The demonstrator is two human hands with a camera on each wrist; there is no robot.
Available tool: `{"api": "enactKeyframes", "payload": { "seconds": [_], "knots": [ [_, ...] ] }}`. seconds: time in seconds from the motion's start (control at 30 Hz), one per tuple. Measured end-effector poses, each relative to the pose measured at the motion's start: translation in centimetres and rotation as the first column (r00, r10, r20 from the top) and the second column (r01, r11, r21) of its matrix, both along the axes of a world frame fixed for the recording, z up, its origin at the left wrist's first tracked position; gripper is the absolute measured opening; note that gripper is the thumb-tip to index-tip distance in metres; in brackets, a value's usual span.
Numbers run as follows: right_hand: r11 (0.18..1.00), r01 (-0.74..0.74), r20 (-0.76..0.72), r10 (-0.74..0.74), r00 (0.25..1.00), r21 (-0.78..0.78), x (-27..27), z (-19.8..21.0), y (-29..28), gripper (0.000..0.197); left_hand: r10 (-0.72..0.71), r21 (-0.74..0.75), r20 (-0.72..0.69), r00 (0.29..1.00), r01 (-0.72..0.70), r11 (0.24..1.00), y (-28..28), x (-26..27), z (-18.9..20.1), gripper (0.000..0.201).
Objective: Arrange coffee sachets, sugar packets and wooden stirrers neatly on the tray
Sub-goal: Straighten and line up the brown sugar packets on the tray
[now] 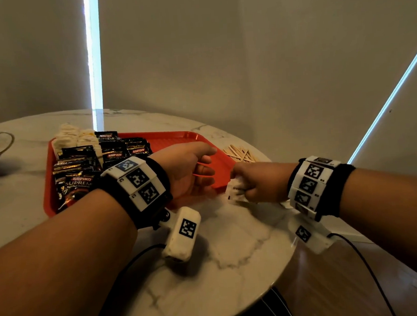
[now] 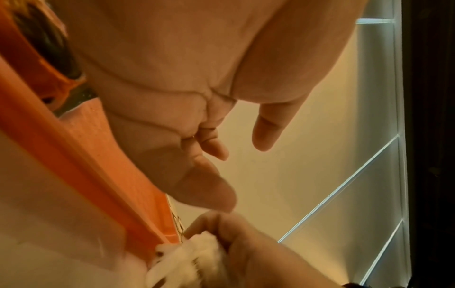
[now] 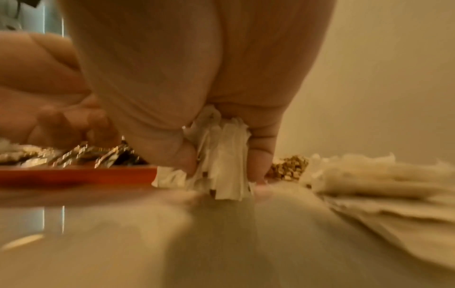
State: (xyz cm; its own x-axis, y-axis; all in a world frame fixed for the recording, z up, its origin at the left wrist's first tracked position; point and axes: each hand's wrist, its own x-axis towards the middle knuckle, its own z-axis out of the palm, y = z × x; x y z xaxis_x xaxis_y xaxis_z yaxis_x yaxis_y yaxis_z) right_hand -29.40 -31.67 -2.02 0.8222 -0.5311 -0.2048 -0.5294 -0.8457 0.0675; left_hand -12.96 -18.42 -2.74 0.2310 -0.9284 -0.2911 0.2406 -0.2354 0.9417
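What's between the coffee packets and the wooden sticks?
Bare red tray and the left hand over it, seen in the head view.

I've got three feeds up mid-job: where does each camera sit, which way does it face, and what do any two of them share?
Head: worn on the head, looking forward and down at the marble table, red tray and wooden stirrers; both forearms, left hand and right hand show.
Left wrist: under the left palm, facing along its relaxed fingers beside the tray rim; the right hand shows below.
Right wrist: low over the table, facing the fingers gripping a bunch of sugar packets.
Shared: all three show the gripped packets and the tray.
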Motion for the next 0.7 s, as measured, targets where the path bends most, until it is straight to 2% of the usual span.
{"api": "enactKeyframes", "payload": {
  "seconds": [0.13,0.27,0.43,0.5,0.53,0.57,0.6,0.63,0.67,0.7],
  "knots": [
    [0.995,0.101,0.097,-0.103,0.990,0.026,-0.5,2.1,0.0,0.045,0.011,-0.012,-0.003,1.000,-0.011,1.000,-0.2,0.4,0.0,0.022],
    [0.997,0.073,-0.095,-0.076,0.993,-0.038,-0.9,-0.6,0.5,0.031,-0.009,-0.015,-0.004,1.000,0.009,1.000,-0.1,0.0,0.0,0.023],
    [0.996,0.077,-0.125,-0.083,0.989,-0.049,-0.7,-0.4,0.1,0.031,-0.016,-0.013,-0.009,1.000,0.016,1.000,-0.1,0.2,-0.1,0.023],
    [0.988,0.151,-0.042,-0.150,0.988,0.042,-0.8,0.3,-0.4,0.029,-0.011,-0.012,-0.011,1.000,0.010,1.000,-0.2,0.1,-0.1,0.022],
    [0.957,0.193,0.077,-0.214,0.974,0.217,-0.9,0.6,-0.4,0.025,-0.004,-0.014,-0.012,1.000,0.004,1.000,-0.1,0.1,-0.1,0.021],
    [0.872,0.177,0.219,-0.303,0.928,0.457,-1.0,0.7,-0.4,0.022,0.005,-0.018,-0.013,1.000,-0.005,1.000,-0.2,0.0,-0.1,0.022],
    [0.719,0.086,0.342,-0.429,0.836,0.690,-0.9,0.8,-0.2,0.020,0.015,-0.028,-0.013,1.000,-0.015,0.999,-0.3,0.0,0.0,0.024],
    [0.525,-0.047,0.392,-0.568,0.724,0.850,-0.7,0.9,0.2,0.023,0.021,-0.042,-0.006,1.000,-0.021,0.999,-0.5,0.0,-0.2,0.029],
    [0.356,-0.177,0.382,-0.665,0.642,0.918,-0.4,1.0,0.7,0.027,0.018,-0.058,0.001,1.000,-0.018,0.998,-0.6,0.0,-0.2,0.034],
    [0.243,-0.276,0.364,-0.710,0.602,0.930,-0.1,1.0,1.3,0.029,-0.003,-0.078,0.003,1.000,0.003,0.997,-0.7,-0.1,-0.3,0.039]
  ]
}}
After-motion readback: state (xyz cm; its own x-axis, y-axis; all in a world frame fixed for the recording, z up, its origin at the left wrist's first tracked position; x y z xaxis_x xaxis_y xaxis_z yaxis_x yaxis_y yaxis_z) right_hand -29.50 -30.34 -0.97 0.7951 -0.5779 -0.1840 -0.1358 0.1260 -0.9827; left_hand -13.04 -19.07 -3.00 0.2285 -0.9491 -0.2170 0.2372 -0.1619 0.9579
